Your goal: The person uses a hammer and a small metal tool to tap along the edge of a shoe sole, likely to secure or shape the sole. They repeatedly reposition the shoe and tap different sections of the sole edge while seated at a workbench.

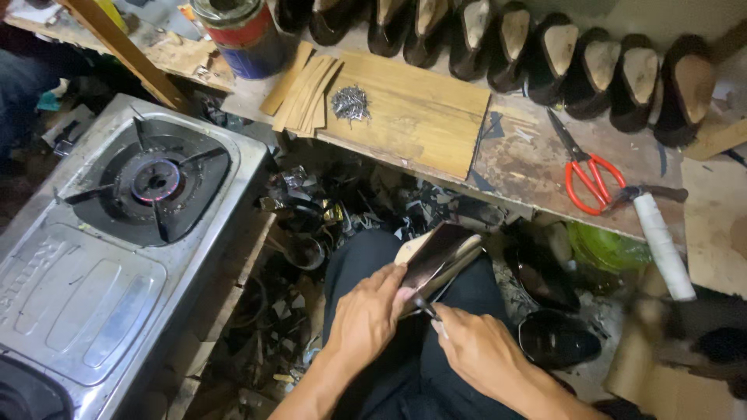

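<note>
My left hand (366, 315) grips a dark glossy shoe upper mounted on a pale last (437, 253), held over my lap in black trousers. My right hand (476, 350) holds a small dark tool (427, 309) whose tip touches the lower edge of the shoe, right next to my left thumb. Both hands are closed, close together, at the bottom centre of the head view.
A steel gas stove (117, 241) stands at left. The workbench (537, 167) holds a wooden board (412, 117) with a pile of small nails (350, 103), red-handled scissors (587, 175), a white-wrapped tool (661, 241), a tin can (241, 31) and several black shoes (545, 50). Scraps litter the floor.
</note>
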